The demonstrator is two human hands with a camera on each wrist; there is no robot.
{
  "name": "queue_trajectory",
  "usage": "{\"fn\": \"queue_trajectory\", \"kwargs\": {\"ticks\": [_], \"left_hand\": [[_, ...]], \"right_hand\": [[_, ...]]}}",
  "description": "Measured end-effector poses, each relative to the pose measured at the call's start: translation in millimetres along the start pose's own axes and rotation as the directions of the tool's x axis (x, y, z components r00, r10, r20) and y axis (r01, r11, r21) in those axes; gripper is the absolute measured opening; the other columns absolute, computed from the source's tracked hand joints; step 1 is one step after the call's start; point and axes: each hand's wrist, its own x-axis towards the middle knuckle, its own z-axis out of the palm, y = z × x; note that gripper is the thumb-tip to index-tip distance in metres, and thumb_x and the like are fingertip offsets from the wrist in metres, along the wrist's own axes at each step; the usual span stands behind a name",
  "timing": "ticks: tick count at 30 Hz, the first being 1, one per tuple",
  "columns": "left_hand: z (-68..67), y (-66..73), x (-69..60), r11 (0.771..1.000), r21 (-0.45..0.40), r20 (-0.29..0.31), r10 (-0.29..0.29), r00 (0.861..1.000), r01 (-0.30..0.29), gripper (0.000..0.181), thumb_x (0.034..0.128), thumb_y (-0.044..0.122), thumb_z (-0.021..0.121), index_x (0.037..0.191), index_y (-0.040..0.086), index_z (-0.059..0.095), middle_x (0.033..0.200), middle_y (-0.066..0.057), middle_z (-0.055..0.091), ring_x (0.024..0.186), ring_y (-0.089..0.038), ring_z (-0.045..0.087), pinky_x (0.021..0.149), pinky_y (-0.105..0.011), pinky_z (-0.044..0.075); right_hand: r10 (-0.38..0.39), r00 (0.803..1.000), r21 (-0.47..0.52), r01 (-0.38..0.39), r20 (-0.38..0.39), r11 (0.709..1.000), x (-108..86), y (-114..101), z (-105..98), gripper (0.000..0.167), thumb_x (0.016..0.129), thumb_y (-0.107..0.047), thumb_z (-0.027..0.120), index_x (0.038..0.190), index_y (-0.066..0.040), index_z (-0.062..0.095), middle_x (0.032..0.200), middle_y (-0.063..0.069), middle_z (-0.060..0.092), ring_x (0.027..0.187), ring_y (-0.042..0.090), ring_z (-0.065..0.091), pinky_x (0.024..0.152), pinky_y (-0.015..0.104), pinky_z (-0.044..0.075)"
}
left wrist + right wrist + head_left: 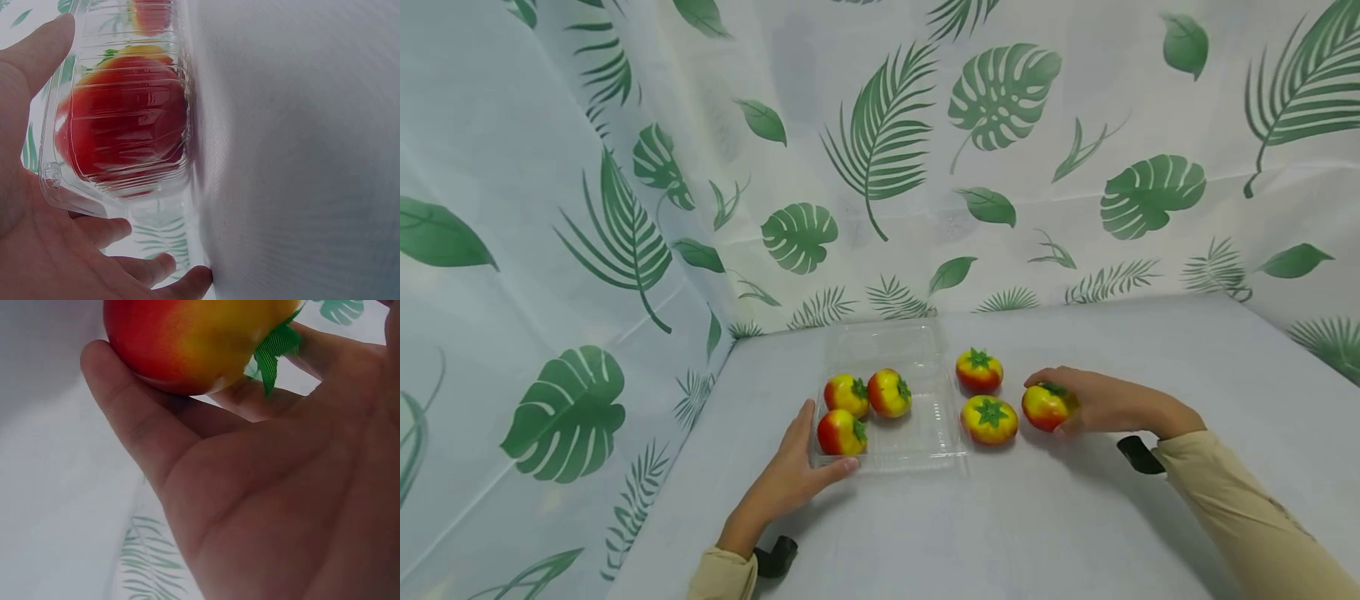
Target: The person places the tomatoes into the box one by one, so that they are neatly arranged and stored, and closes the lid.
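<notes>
**Clear box [928, 427] at centre, one fruit [1040, 408] gripped at right**

A leaf-printed sheet [730, 75] filled the top and left of the frame. The pale worktop [925, 533] spread across the lower middle, with the clear box on it near the centre. The right hand [1108, 402], at centre right, pinched the red-and-yellow, green-topped fruit between thumb and fingers. The left hand [797, 471], low and left of centre, was spread, touching the box's near left corner. Three similar fruits [890, 393] lay in the box's left part; two loose fruits [989, 420] stood just right of it, leaves up. Smallest was a black piece [777, 557] by the left wrist.
</notes>
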Motion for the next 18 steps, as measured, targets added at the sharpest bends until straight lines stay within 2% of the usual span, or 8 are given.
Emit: {"fn": "queue_trajectory", "kwargs": {"ticks": [10,18], "left_hand": [[-0.9,-0.4,0.5,1.0,0.009,0.003,0.003,1.0,-0.003,0.123,0.0913,0.056,0.081,0.171,0.001,0.005,0.178,-0.021,0.006,0.162,-0.042,0.009,0.126,-0.064,0.014],[-0.6,-0.2,0.3,1.0,0.01,0.004,-0.003,1.0,0.003,0.124,0.0912,0.056,0.081,0.171,0.002,0.004,0.178,-0.021,0.006,0.162,-0.042,0.009,0.127,-0.063,0.014]], "right_hand": [[-0.058,0.992,0.046,0.063,-0.111,0.997,-1.6,-7.9,-8.1,0.072,0.089,-0.02,0.086,0.149,-0.004,0.05,0.14,0.018,0.057,0.124,0.04,0.053,0.102,0.062,0.053],[-0.111,0.973,0.015,0.117,-0.204,0.993,-0.5,-21.7,-5.2,0.072,0.089,-0.028,0.086,0.148,-0.006,0.052,0.145,0.019,0.058,0.131,0.042,0.053,0.104,0.068,0.05]]}}
